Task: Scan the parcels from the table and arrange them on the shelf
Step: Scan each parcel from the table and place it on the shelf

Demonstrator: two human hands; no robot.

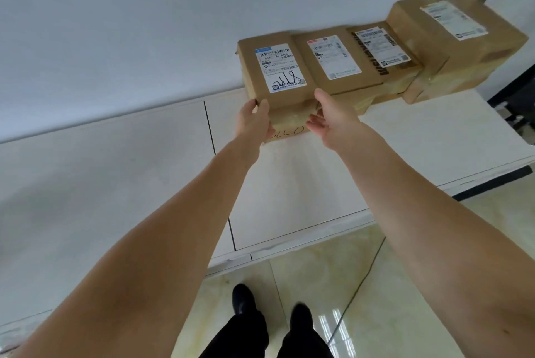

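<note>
Both arms extended over the white table (318, 183); left hand (254, 120) at the near left corner of the leftmost parcel (278, 73), thumb on the top face, fingers curled under the edge; right hand (330, 117) against the near right side of the same parcel, fingers relaxed and straight, touching rather than clasping; the parcel bears a shipping label (279, 68) with black scrawl; immediately right of the right hand, a second parcel (335, 62), a third parcel (379, 47) and a taller large parcel (454, 39) stand in a touching row against the wall (144, 24); below the arms, black shoes on tiled floor (333, 270).
</note>
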